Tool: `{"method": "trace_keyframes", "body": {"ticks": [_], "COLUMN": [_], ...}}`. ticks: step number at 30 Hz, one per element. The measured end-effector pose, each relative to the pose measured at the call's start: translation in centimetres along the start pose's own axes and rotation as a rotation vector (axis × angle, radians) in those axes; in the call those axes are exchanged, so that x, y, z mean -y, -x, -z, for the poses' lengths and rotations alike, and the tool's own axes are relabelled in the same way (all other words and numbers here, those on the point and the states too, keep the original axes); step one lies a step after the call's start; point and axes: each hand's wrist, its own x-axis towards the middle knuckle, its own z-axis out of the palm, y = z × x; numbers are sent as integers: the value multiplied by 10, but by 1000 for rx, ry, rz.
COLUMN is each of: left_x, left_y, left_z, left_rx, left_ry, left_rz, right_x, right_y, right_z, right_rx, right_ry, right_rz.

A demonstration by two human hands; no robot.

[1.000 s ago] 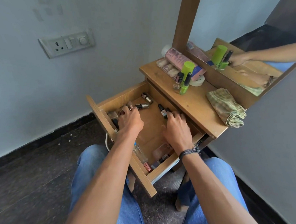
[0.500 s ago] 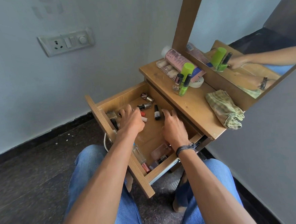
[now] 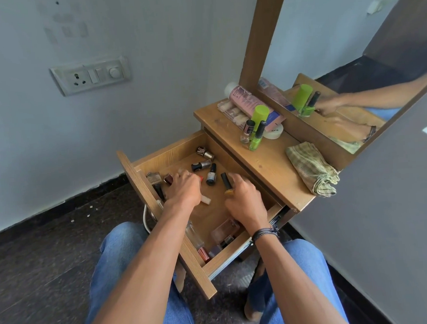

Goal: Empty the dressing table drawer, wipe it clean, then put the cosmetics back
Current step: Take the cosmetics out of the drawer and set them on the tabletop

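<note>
Both grips reach down into the open drawer, which is pulled out from under the bench. At the drawer's middle, the right grip pinches a yellow nail-polish bottle with a black cap. To its left, the left grip is curled over a white-and-red stick; motion blur hides whether it holds anything. Just beyond the fingers, three small dark-capped bottles lie loose on the drawer floor. At the near end lie a clear bottle and a pinkish case. On the bench top, a folded green checked cloth lies at the right. Further back, green bottles and a pink tube stand and lie by the mirror.
</note>
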Motion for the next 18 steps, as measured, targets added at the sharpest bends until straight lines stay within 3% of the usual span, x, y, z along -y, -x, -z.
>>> {"method": "trace_keyframes", "body": {"ticks": [5,8,11,15,18], "left_x": [-2,-2,1,0,-8], "left_y": [0,-5,-10,-7,-6], "left_z": [4,13,22,34,39], "left_rx": [-29,55,111,23,-171], "left_ry": [144,341,608,1018,1102], "left_rz": [37,83,90,35,-4], "right_x": [1,2,1,-12,-17], "right_y": [12,13,0,-24,-36], "right_z": [5,24,50,66,67], "right_rx": [-178,-403,-626,-664,-636], "right_ry": [-258,-383,-453,-441,-394], "right_rz": [126,204,140,-57,-108]}}
